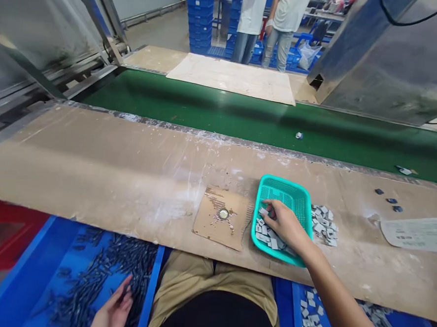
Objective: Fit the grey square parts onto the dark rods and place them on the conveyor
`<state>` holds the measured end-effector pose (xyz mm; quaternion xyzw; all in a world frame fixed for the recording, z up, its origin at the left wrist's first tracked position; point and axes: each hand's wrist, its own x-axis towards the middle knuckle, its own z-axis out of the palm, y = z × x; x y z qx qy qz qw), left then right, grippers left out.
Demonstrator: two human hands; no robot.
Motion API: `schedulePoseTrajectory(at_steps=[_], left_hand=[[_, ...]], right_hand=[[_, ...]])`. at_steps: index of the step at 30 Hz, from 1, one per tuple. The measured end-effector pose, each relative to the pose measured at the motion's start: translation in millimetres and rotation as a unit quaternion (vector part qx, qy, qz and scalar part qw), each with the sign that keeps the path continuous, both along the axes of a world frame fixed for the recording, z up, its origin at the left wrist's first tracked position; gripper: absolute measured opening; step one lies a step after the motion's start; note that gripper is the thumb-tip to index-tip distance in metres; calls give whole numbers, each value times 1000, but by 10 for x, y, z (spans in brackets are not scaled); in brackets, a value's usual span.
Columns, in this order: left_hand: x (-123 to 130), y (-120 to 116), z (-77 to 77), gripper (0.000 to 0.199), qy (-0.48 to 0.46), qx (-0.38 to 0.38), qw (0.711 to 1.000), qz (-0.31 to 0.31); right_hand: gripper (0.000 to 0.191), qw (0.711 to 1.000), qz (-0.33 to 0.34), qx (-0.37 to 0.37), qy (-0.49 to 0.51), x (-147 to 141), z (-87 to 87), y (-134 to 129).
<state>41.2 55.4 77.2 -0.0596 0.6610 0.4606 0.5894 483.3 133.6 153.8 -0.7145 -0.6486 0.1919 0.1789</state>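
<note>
My right hand (283, 224) reaches into a turquoise plastic basket (310, 208), with thumb and fingertips closed on a small white-grey piece (263, 211). More such pieces (273, 242) lie in the near part of the basket. My left hand (115, 307) is low over a blue bin (52, 267) of thin dark parts (97, 269). Its fingers are curled, with a small dark part (127, 288) seemingly between the fingertips. Left of the basket, a round metal-rimmed disc (223, 214) sits on a torn cardboard square (204, 217).
Loose white-grey pieces (324, 224) lie right of the basket; more fill a blue bin (298, 306) below. A green conveyor belt (207, 101) crosses behind the table (93, 161). Several dark bits (392, 200) and a paper sheet (417, 232) are at right. Two people (271, 23) stand beyond.
</note>
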Motion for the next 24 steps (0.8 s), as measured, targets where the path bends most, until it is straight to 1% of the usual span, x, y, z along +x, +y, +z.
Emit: schedulePoseTrajectory(at_steps=[1, 2, 3, 4, 5, 6, 7, 8, 10, 11, 12, 13, 15, 17, 21, 22, 24], left_hand=[[93, 43, 137, 25, -84, 20, 995, 59], [184, 79, 265, 28, -147, 36, 982, 110], [270, 102, 372, 31, -188, 47, 971, 142], [351, 109, 452, 34, -220, 48, 961, 159], [425, 100, 505, 37, -248, 40, 955, 158], [492, 75, 530, 38, -279, 22, 950, 139], [554, 40, 533, 38, -313, -4, 944, 104], [613, 1, 520, 36, -346, -30, 936, 56], [725, -62, 474, 30, -398, -62, 914, -56], [778, -77, 452, 27, -417, -61, 901, -106], [829, -76, 437, 22, -434, -55, 887, -147], [875, -59, 431, 18, -453, -42, 873, -174], [948, 12, 448, 14, -487, -19, 850, -201], [989, 109, 500, 15, -495, 0, 839, -225], [1027, 287, 660, 13, -455, 45, 835, -306], [1042, 324, 701, 13, -448, 59, 835, -313], [1089, 390, 770, 14, -435, 86, 842, -307]], right_hand=[[23, 1000, 3, 9, -3, 11, -2, 1], [22, 1000, 4, 21, -3, 23, 4, 1], [20, 999, 1, 33, 0, 32, 20, -1], [20, 999, -9, 46, 8, 32, 46, -4], [20, 998, -24, 62, 18, 21, 84, -11], [22, 996, -37, 80, 26, -6, 130, -19], [23, 994, -41, 99, 31, -49, 183, -29], [24, 992, -33, 115, 32, -108, 238, -38], [25, 991, 10, 133, 31, -265, 334, -45], [25, 990, 40, 135, 30, -354, 367, -41], [26, 988, 69, 134, 31, -442, 385, -29], [27, 986, 95, 133, 31, -527, 390, -10], [29, 982, 136, 127, 30, -669, 363, 41], [31, 979, 166, 113, 32, -770, 311, 96], [30, 980, 182, 81, 31, -870, 204, 169], [29, 980, 182, 74, 27, -884, 181, 178], [28, 981, 184, 60, 18, -904, 143, 190]])
